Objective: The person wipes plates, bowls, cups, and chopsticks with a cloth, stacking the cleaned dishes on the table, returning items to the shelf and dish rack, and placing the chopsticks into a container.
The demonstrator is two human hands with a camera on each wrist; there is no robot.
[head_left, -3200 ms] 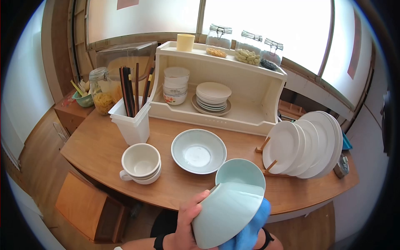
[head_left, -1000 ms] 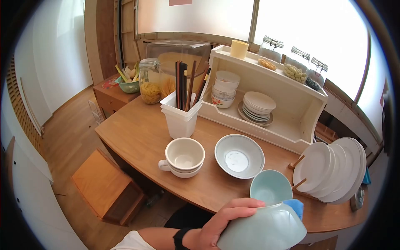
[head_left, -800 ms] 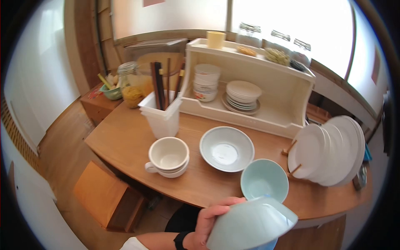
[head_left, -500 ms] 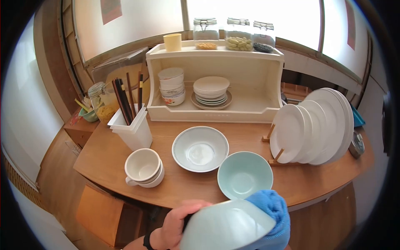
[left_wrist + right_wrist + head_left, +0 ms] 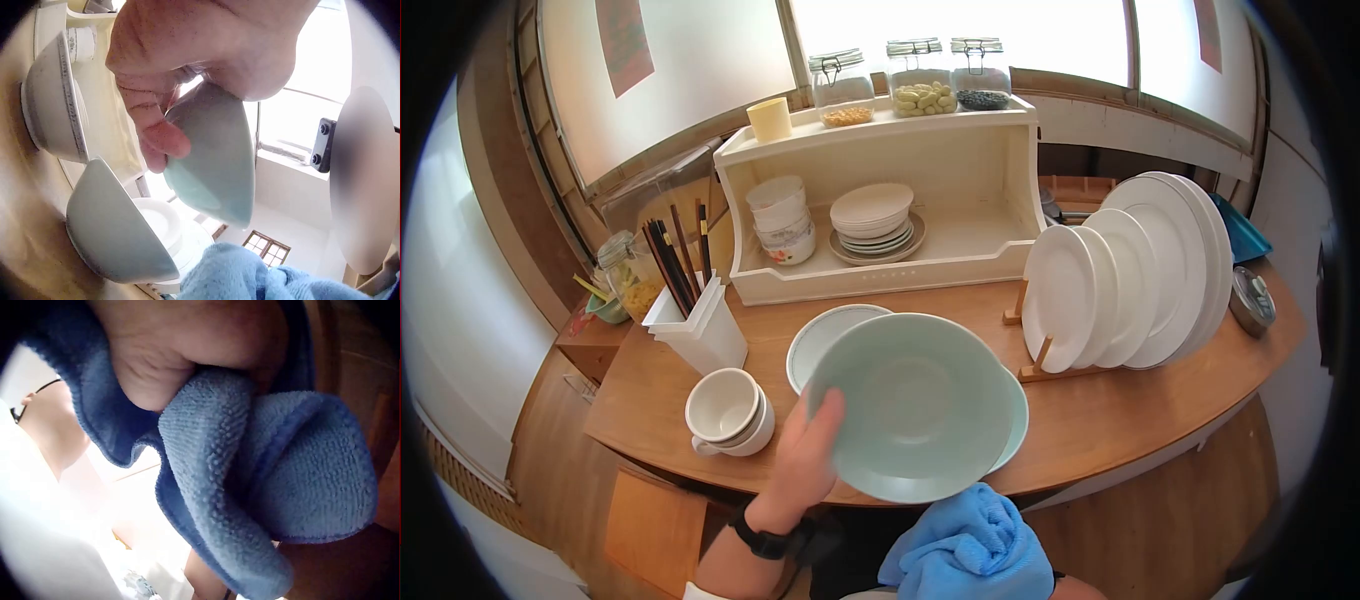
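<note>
Above the table (image 5: 1100, 425), pale green bowl (image 5: 915, 410), tilted; left hand (image 5: 808, 455) pinching its rim. Right hand (image 5: 194, 344) clutching blue cloth (image 5: 972, 550). Bowl probably stiff, slick, breakable, moderately heavy; best held at rim, fingers supporting underneath.

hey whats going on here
A person's left hand holds a pale green bowl above the table, its inside facing the head camera. The right hand holds a bunched blue cloth nearby. A similar bowl and a white one stand on the table, partly hidden behind the raised bowl in that view.
</note>
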